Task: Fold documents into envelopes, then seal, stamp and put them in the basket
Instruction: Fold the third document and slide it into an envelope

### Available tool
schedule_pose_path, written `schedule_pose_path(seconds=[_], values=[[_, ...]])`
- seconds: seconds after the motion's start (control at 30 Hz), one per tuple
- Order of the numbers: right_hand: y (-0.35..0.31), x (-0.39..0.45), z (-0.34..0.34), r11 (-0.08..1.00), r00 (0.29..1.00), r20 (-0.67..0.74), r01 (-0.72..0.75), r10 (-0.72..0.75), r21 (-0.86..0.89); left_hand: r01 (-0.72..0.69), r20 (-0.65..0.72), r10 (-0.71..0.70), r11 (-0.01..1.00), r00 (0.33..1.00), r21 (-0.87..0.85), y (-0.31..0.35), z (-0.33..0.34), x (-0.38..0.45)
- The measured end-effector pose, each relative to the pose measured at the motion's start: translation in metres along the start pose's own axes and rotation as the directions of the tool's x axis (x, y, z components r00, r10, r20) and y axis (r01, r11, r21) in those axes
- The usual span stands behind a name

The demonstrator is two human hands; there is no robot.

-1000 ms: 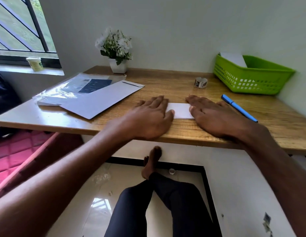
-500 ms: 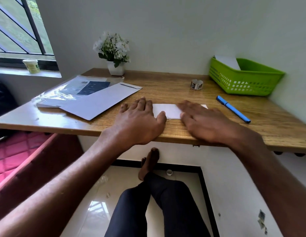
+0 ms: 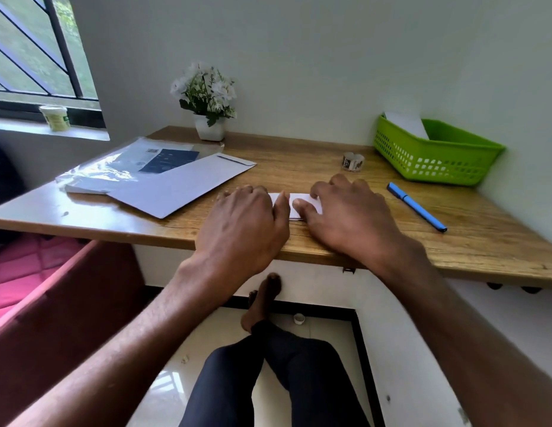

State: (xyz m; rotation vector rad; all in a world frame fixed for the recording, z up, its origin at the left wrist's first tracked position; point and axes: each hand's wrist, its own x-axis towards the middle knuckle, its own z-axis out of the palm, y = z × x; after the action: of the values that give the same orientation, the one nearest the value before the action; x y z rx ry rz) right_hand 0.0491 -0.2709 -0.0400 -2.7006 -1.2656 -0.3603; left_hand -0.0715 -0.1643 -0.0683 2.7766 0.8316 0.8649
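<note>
A folded white document (image 3: pixel 299 201) lies near the front edge of the wooden desk (image 3: pixel 299 155), mostly covered by my hands. My left hand (image 3: pixel 247 220) curls its fingers over the document's left end, thumb on top. My right hand (image 3: pixel 348 214) holds the right end, thumb pressing the top and fingers bent over the far edge. A long white envelope (image 3: pixel 182 186) lies flat to the left with its flap open. A small roll of stamps (image 3: pixel 353 161) stands behind my right hand. The green basket (image 3: pixel 435 161) sits at the back right with a white envelope (image 3: pixel 405 124) in it.
A blue pen (image 3: pixel 416 206) lies right of my right hand. A plastic-wrapped pack of paper (image 3: pixel 123 167) rests under the envelope's far end. A white flower pot (image 3: pixel 208 103) stands at the back wall. My crossed legs show under the desk.
My hands were flat and spread, pressing along the document. They have drawn together, and the fingers now curl around its two ends. Less of the paper shows between them.
</note>
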Motion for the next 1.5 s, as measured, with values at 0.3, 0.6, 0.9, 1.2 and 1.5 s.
schedule_pose_path(seconds=[0.3, 0.6, 0.9, 1.2, 1.5], values=[[-0.011, 0.052, 0.001, 0.965, 0.923, 0.311, 0.170, -0.226, 0.198, -0.098, -0.191, 0.060, 0.975, 0.980, -0.197, -0.011, -0.040, 0.000], [0.001, 0.125, -0.006, 0.969, 0.861, 0.447, 0.187, -0.241, 0.162, -0.196, -0.021, 0.197, 0.980, 0.980, 0.020, -0.093, -0.076, 0.090], [-0.016, 0.167, 0.007, 0.952, 0.957, 0.030, 0.285, -0.290, 0.109, -0.055, 0.368, -0.003, 0.988, 0.930, 0.146, -0.161, -0.030, 0.164], [-0.065, 0.190, 0.039, 0.949, 0.978, -0.018, 0.208, -0.209, 0.237, -0.017, 0.351, -0.017, 0.995, 0.936, 0.094, -0.171, 0.000, 0.186], [-0.055, 0.199, 0.039, 0.797, 0.995, 0.023, 0.068, -0.102, 0.600, 0.077, 0.366, 0.012, 0.971, 0.931, -0.227, -0.173, 0.008, 0.197]])
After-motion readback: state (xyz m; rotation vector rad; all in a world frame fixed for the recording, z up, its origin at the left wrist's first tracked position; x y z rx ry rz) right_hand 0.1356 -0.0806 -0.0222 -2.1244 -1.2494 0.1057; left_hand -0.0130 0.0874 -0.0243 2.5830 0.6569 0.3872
